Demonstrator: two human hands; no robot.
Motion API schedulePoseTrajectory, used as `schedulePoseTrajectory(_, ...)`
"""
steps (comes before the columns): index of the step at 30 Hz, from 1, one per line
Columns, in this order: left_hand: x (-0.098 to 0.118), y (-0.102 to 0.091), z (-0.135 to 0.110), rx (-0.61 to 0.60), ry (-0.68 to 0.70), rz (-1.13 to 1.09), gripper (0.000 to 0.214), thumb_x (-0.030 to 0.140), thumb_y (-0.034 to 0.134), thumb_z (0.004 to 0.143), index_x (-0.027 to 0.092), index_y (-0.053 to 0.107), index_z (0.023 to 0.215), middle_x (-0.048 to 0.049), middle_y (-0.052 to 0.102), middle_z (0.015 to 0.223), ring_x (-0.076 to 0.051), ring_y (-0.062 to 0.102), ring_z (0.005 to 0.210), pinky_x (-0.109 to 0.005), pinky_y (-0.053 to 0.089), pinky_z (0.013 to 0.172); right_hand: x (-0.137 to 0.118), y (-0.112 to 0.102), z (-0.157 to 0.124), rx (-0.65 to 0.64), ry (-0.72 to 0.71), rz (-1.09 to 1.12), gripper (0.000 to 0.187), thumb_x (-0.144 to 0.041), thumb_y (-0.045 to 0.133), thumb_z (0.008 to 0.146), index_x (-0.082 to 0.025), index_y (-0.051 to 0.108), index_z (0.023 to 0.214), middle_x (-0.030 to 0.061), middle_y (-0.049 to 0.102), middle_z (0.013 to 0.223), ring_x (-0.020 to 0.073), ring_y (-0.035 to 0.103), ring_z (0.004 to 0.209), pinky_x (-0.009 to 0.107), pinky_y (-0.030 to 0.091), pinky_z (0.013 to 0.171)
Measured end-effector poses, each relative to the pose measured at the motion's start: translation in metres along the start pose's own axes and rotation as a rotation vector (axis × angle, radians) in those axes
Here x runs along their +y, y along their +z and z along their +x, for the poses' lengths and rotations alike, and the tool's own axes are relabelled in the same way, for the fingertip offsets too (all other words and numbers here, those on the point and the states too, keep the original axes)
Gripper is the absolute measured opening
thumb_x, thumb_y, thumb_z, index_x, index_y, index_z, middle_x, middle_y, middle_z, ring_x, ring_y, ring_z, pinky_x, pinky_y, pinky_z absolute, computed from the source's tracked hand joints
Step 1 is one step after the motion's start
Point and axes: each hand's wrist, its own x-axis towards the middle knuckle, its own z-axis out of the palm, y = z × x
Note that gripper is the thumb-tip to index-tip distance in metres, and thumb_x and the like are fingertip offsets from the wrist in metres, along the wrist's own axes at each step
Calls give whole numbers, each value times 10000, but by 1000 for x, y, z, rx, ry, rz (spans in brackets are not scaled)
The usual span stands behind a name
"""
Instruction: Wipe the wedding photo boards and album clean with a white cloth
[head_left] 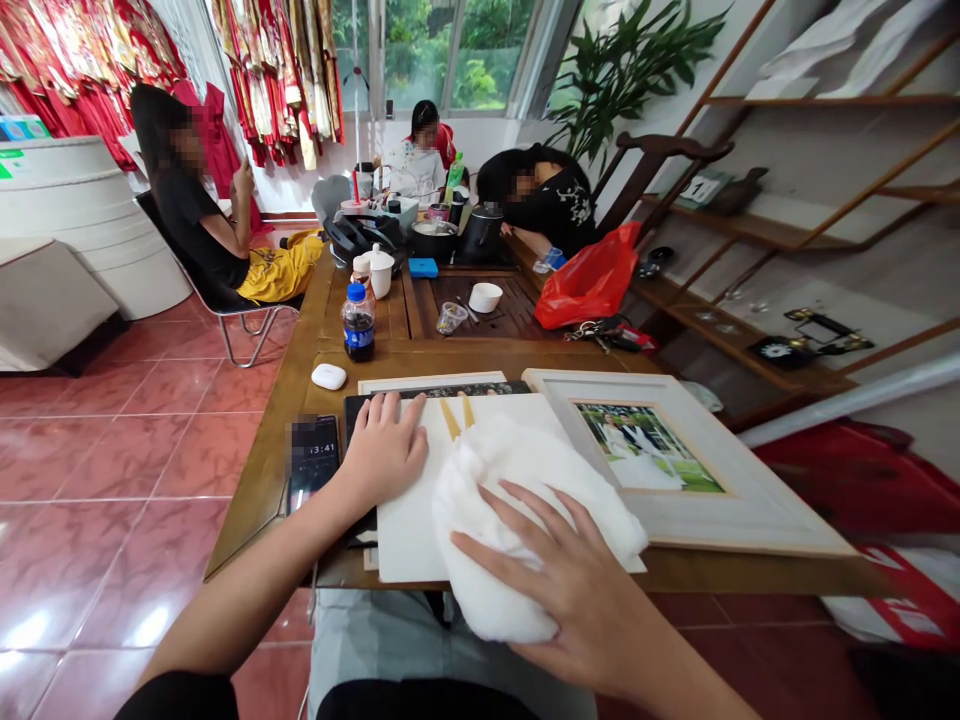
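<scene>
You look to be mid-wipe: your right grip [577,590] lies splayed, fingers wide, over the white cloth [495,480], pressing it onto the white board [409,540] at the counter's [262,470] near edge, not clutching it. Your left grip [384,450] rests flat and open on the board, beside the phone [313,455]. Another stroke would call for firm left pressure, so the board doesn't slide against the framed photo [675,470].
</scene>
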Motion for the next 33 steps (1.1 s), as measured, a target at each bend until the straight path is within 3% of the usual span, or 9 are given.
schedulePoseTrajectory(10, -3, 4, 2, -3, 18, 61, 486, 342, 381, 1046, 205, 402, 1512, -150, 486, 1364, -313, 442, 1307, -476, 343, 1125, -29, 2, 38, -80, -150, 89, 872, -629, 662, 761, -371, 372, 1542, 117, 400, 1599, 421, 399, 1364, 687, 191, 1081)
schedulePoseTrajectory(15, -4, 5, 3, -9, 10, 59, 482, 350, 400, 1044, 214, 403, 1507, -150, 489, 1365, -313, 439, 1312, -479, 354, 1117, -34, 2, 43, -95, -118, 124, 844, -653, 666, 759, -376, 412, 1514, 117, 371, 1617, 412, 425, 1344, 678, 202, 1094)
schedulePoseTrajectory(20, -3, 1, 1, -12, 26, 30, 502, 352, 370, 1040, 196, 396, 1517, -153, 481, 1366, -325, 431, 1318, -495, 327, 1135, -19, 0, 24, -35, -20, 53, 798, -613, 651, 773, -360, 449, 1503, 116, 433, 1575, 422, 418, 1345, 671, 191, 1084)
schedulePoseTrajectory(33, 0, -4, 1, -29, 5, -21, 518, 341, 345, 1021, 188, 406, 1512, -154, 478, 1378, -330, 419, 1327, -505, 324, 1140, 10, 2, -51, 125, 255, -26, 669, -463, 564, 867, -368, 437, 1517, 112, 425, 1559, 411, 471, 1316, 601, 339, 1020)
